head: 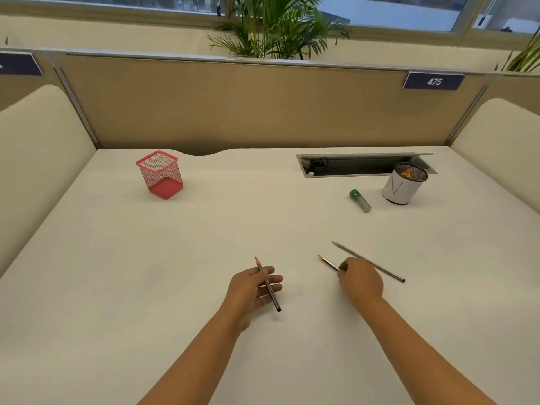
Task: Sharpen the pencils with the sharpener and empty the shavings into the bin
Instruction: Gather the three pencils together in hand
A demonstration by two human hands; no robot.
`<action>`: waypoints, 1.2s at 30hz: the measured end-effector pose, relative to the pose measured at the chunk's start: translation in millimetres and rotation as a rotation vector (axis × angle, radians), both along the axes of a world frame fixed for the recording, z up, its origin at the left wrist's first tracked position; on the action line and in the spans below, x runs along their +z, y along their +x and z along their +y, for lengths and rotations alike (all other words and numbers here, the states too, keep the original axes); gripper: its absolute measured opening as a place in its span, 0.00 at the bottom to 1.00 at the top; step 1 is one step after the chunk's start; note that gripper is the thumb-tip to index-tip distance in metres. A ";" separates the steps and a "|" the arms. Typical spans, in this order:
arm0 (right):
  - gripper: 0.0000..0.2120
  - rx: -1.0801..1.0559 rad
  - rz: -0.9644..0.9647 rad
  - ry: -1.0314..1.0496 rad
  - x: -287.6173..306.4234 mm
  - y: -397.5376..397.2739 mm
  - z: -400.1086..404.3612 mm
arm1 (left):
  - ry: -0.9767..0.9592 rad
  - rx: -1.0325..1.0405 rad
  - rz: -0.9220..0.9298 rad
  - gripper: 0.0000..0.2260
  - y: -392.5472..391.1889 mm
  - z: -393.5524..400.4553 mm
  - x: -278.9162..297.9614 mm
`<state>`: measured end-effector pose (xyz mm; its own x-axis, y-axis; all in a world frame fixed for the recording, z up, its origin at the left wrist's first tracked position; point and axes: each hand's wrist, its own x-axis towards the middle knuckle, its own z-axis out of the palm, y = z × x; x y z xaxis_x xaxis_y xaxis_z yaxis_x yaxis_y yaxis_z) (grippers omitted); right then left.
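Note:
My left hand [253,286] holds a dark pencil [268,285] between thumb and fingers, tip pointing away from me. My right hand [360,280] closes over the back end of a shorter striped pencil [328,262] lying on the white desk [146,273]; its sharpened tip sticks out to the upper left. A longer grey pencil [380,267] lies just right of that hand, partly behind it. The green-capped tube sharpener [360,200] lies on its side at the far right. Beside it stands a white round bin [404,183] with shavings inside.
A red mesh pencil cup [160,174] stands at the far left of the desk. An open cable tray [359,164] is set into the desk behind the bin. Padded dividers rise at the back and both sides.

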<state>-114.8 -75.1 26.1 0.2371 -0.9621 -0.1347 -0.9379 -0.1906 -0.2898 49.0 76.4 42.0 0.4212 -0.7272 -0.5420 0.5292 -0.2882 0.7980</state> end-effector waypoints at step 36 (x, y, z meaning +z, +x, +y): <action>0.10 0.092 -0.434 0.223 27.6 43.7 -14.8 | -0.011 0.041 -0.115 0.07 25.3 -20.7 16.1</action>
<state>-71.1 -89.8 53.7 0.3990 -0.8938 -0.2049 -0.7041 -0.1555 -0.6928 74.3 55.7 58.2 0.5097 -0.7134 -0.4809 0.4457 -0.2592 0.8569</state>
